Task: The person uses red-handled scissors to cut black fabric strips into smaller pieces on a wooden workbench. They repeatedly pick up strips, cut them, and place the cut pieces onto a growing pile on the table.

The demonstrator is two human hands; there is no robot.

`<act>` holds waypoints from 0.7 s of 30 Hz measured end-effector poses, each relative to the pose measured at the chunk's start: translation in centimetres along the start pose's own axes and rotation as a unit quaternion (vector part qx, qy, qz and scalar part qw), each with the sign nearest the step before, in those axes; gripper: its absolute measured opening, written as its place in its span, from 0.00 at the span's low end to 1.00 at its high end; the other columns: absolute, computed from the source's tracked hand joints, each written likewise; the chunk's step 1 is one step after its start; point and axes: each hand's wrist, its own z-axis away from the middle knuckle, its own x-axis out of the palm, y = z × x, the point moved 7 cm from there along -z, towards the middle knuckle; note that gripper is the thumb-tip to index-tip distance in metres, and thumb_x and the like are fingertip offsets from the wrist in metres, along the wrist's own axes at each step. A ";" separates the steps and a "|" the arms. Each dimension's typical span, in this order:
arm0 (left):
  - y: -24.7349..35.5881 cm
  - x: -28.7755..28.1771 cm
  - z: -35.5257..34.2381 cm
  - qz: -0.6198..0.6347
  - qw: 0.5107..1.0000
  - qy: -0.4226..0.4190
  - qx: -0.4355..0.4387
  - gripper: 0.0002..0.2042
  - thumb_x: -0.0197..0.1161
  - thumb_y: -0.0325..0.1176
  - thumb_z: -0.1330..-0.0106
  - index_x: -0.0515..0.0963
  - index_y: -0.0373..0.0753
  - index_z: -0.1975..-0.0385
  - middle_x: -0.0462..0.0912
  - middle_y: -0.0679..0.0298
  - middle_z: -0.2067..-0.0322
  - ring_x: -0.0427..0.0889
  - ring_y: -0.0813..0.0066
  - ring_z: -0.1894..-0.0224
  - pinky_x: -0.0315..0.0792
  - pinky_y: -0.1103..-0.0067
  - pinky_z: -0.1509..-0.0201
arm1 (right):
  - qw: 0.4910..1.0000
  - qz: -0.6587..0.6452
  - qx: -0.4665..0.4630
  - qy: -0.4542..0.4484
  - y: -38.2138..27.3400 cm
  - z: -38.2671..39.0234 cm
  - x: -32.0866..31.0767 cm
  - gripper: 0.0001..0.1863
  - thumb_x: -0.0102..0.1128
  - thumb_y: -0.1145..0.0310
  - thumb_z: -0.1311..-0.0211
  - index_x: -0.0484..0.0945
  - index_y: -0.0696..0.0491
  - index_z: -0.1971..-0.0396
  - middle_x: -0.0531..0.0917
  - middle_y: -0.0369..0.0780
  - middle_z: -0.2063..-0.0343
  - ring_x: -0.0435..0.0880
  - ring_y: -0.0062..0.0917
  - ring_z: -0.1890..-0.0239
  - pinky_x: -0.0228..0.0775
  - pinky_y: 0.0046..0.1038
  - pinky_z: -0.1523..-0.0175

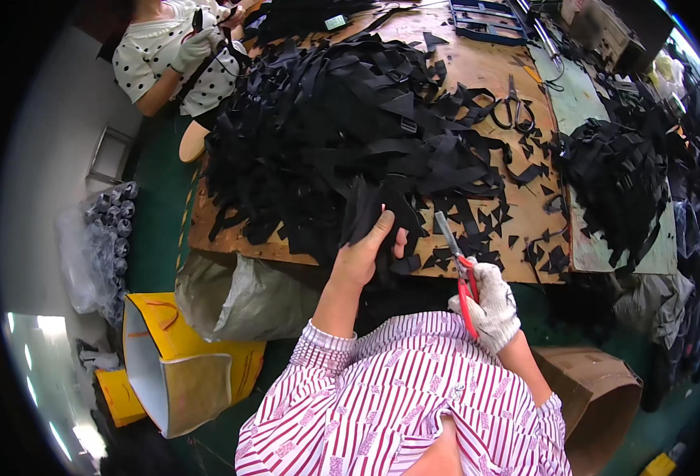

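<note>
My bare left hand [368,247] grips a piece of black fabric [362,210] at the table's near edge, thumb on top. My right hand [490,308], in a white knit glove, is closed round red-handled scissors [466,287]. Their grey blades point up and away, a little right of the fabric and apart from it. Directly beyond my hands rises a large heap of black straps and cloth pieces [326,119], some with buckles. Small black offcuts [485,226] lie scattered right of the fabric.
Another pair of scissors [514,111] and a blue tray [489,20] lie on the wooden table [477,71]. A second black pile [615,170] sits at the right. A co-worker [177,59] works at far left. Below stand a yellow box [199,373] and a cardboard box [588,381].
</note>
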 end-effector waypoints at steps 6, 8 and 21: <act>-0.2 1.3 0.1 -0.100 0.994 0.020 0.034 0.12 0.57 0.40 0.34 0.73 0.38 0.72 0.73 0.68 0.82 0.69 0.83 0.81 0.63 0.84 0.75 | 0.998 0.052 -0.038 0.007 -1.4 -0.6 -0.1 0.35 0.71 0.60 0.60 0.66 0.56 0.52 0.77 0.44 0.64 0.78 0.37 0.67 0.70 0.33 0.59; -0.4 1.1 0.1 -0.117 0.992 0.019 0.051 0.12 0.56 0.40 0.33 0.72 0.40 0.76 0.72 0.69 0.83 0.69 0.82 0.82 0.62 0.84 0.76 | 0.994 0.070 -0.082 0.019 -1.8 -0.8 0.0 0.36 0.71 0.58 0.59 0.67 0.58 0.51 0.81 0.44 0.68 0.81 0.37 0.69 0.72 0.33 0.63; -4.3 1.3 0.3 -0.226 0.969 -0.050 0.085 0.11 0.60 0.30 0.38 0.76 0.38 0.56 0.73 0.68 0.73 0.70 0.84 0.75 0.65 0.87 0.70 | 0.993 0.087 -0.078 0.024 -1.2 -1.2 0.3 0.39 0.71 0.55 0.59 0.66 0.59 0.48 0.79 0.47 0.67 0.79 0.40 0.69 0.70 0.34 0.63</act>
